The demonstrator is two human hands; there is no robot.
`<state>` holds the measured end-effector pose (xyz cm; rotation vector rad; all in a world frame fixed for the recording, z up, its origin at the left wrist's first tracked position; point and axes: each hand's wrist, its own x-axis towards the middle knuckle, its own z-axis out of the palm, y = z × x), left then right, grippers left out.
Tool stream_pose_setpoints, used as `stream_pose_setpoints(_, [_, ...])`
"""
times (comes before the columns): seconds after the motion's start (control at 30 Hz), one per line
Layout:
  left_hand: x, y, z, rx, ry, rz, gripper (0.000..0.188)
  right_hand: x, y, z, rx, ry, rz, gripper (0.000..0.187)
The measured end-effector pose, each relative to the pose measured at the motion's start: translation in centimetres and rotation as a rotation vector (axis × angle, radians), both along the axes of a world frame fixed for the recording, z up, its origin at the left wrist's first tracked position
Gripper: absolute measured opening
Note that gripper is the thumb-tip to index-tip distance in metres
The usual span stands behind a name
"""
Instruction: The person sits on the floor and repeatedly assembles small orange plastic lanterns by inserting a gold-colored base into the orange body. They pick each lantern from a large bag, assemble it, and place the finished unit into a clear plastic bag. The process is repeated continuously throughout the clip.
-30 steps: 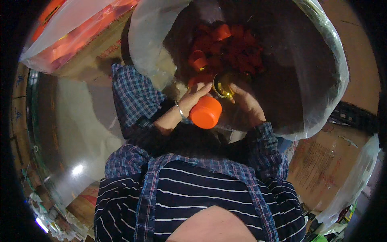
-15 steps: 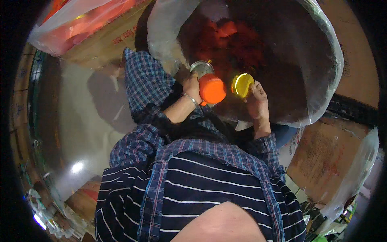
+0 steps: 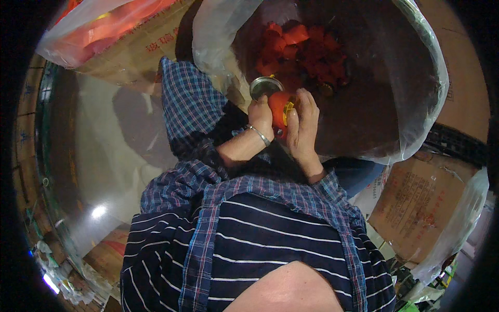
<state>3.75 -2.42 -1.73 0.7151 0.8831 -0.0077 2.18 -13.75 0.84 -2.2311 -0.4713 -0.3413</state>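
Close in front of my body, my left hand is closed around an orange, round, cup-shaped piece. My right hand presses a shiny yellow disc against that piece from the right, its fingers bent over the edge. Most of the disc is hidden behind those fingers. Just beyond the left hand is a round, metal-rimmed dish; what supports it I cannot make out.
A large container lined with clear plastic film stands ahead, with several red-orange pieces heaped inside. At the upper left, a plastic bag of orange things lies on a cardboard box. Another carton is at the right.
My right hand has moved left with the yellow disc, which now meets the orange piece. The left hand has turned and shifted slightly right, and the orange piece has tilted.
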Motion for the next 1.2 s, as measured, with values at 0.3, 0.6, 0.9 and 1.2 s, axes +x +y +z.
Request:
stream_pose_setpoints(0.3, [-0.9, 0.6, 0.6, 0.166, -0.024, -0.027, 0.028, -0.8, 1.1, 0.6, -0.078, 0.033, 0.027, 0.062])
stream_pose_setpoints(0.6, [-1.0, 0.0, 1.0, 0.267, -0.107, 0.036, 0.036, -0.2, 1.4, -1.6, 0.02, 0.071, 0.025, 0.064])
stream_pose_setpoints(0.9, [0.5, 6.2, -1.8, 0.76, -0.389, -0.547, 0.036, 1.9, -4.1, -1.1, 1.201, 0.93, -0.314, 0.048])
stream_pose_setpoints(1.2, [-2.2, 7.0, 0.3, 0.488, -0.623, -0.673, 0.027, 2.2, -4.2, -1.2, 1.15, 1.053, -0.309, 0.046])
